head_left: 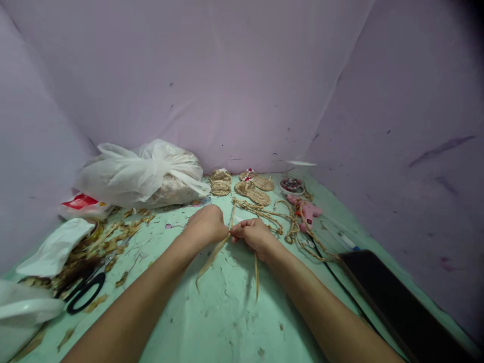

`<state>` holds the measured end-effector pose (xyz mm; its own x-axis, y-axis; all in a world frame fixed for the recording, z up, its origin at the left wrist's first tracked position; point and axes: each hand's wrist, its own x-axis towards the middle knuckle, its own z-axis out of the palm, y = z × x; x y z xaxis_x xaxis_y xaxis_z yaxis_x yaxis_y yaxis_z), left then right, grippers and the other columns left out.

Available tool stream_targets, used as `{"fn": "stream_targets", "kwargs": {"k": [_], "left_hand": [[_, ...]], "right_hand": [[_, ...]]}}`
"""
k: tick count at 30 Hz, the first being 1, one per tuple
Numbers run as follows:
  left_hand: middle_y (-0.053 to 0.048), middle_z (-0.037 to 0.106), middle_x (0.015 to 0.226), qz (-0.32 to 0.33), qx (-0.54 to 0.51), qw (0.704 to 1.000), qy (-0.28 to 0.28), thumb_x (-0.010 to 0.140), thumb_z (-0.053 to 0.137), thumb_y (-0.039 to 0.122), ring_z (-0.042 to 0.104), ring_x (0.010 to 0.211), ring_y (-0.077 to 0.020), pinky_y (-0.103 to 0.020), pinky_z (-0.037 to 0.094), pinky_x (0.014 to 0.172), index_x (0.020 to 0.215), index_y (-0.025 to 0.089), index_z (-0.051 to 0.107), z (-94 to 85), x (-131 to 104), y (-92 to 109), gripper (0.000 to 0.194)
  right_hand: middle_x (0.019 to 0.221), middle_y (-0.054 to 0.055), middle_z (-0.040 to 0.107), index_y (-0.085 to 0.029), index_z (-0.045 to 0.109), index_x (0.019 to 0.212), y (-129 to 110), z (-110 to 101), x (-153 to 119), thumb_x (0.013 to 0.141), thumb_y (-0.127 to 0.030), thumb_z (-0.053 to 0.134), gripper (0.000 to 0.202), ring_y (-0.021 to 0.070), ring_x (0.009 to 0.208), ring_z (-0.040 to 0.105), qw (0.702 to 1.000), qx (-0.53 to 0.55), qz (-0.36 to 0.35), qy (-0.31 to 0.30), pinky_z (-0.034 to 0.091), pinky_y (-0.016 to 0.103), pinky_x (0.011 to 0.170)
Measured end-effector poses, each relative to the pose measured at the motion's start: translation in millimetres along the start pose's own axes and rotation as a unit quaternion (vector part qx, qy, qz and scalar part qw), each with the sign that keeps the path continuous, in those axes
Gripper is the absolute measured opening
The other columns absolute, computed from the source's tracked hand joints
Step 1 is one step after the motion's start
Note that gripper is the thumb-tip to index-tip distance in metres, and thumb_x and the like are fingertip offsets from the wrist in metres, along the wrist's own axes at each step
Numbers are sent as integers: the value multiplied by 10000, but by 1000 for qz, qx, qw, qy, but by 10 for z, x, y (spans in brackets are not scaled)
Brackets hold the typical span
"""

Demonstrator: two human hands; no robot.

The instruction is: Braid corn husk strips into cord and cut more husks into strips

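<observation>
At the middle of the green counter [227, 322], one fibre strand [232, 216], running upright between a person's two hands, its loose ends hanging toward the near edge. Left hand [206, 225]: closed, knuckles up, gripping the strand, fingertips hidden from where I stand. Right hand [254, 235]: thumb and forefinger pinched on the same strand, just beside the left. Beyond the hands: woven sandals [252, 193], some with red-and-white trim, near the wall; further woven pieces [220, 188] to their left. Right of these: one bowl [291, 193] of small red items; one pink glue gun [311, 210]; several braided cords [292, 226], tangled. Nearer, on the right: one long black object [397, 302], lying flat. Left side: one knotted white plastic bag [147, 176], full; dry fibre scraps [113, 234], scattered; black-handled scissors [80, 289], lying among them.
</observation>
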<state>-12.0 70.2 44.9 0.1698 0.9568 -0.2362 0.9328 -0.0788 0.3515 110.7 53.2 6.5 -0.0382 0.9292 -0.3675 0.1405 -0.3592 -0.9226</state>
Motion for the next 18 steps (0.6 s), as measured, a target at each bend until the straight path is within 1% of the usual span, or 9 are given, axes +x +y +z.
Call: {"fn": "stream_targets", "kwargs": {"k": [1, 4, 7, 10, 11, 13, 15, 16, 18], "left_hand": [[-69, 605, 614, -3, 21, 1000, 12, 559, 540, 270, 531, 579, -170, -240, 327, 496, 608, 158, 635, -3, -45, 45, 155], [-96, 629, 685, -5, 54, 998, 12, 582, 544, 276, 563, 635, -188, -240, 340, 518, 679, 164, 650, 53, -192, 212, 183], [-91, 625, 680, 25, 57, 998, 26, 572, 559, 223, 568, 654, -183, -232, 343, 539, 689, 162, 649, 108, -278, 308, 160], [-55, 577, 551, 42, 6, 999, 21, 583, 556, 231, 537, 560, -156, -225, 325, 504, 600, 149, 623, 26, -240, 236, 107], [-41, 544, 493, 33, -26, 999, 23, 600, 542, 244, 512, 507, -143, -225, 314, 480, 573, 142, 611, -23, -206, 186, 126], [-12, 469, 391, -21, -110, 993, 47, 631, 498, 241, 442, 402, -121, -227, 290, 431, 589, 129, 605, -102, -129, 89, 161], [9, 417, 332, -72, -212, 975, -7, 651, 466, 217, 371, 330, -104, -226, 273, 389, 629, 115, 604, -111, -59, 27, 173], [16, 402, 317, -87, -261, 960, -53, 656, 458, 200, 348, 310, -95, -221, 266, 374, 633, 109, 598, -86, -29, 12, 169], [9, 435, 344, -94, -346, 922, -146, 659, 455, 163, 344, 303, -75, -201, 259, 355, 606, 97, 578, -1, 21, -2, 149]], "right_hand": [[384, -30, 490, -113, 587, 501, 7, 7, 1, 557, -94, 507, 99, 42, 340, 297, 1000, 16, 2, 3, 239, 198, 402], [335, -54, 416, -123, 574, 489, 32, 27, 11, 525, -42, 457, 146, 46, 327, 297, 997, 78, 9, 16, 239, 197, 392], [333, -52, 408, -129, 558, 488, 47, 29, 22, 511, -24, 417, 177, 54, 328, 321, 993, 116, 18, 11, 221, 194, 371], [355, -48, 440, -126, 560, 511, 30, 6, 23, 523, -35, 452, 142, 44, 309, 287, 992, 121, 29, -8, 171, 195, 344], [367, -47, 452, -122, 565, 522, 20, -6, 21, 534, -47, 476, 116, 37, 302, 262, 993, 116, 29, -18, 148, 196, 338], [407, -41, 485, -113, 579, 551, 3, -33, 17, 564, -88, 526, 60, 24, 299, 226, 993, 104, 25, -42, 110, 200, 331], [419, -42, 489, -112, 584, 569, -2, -61, 17, 593, -133, 555, 43, 20, 298, 201, 993, 90, 20, -68, 86, 202, 331], [417, -44, 486, -114, 581, 572, 1, -74, 20, 602, -145, 561, 48, 20, 298, 199, 993, 85, 17, -78, 81, 202, 331], [426, -41, 499, -119, 575, 574, 11, -98, 30, 606, -148, 562, 45, 22, 299, 220, 992, 78, 12, -98, 82, 200, 332]]}}
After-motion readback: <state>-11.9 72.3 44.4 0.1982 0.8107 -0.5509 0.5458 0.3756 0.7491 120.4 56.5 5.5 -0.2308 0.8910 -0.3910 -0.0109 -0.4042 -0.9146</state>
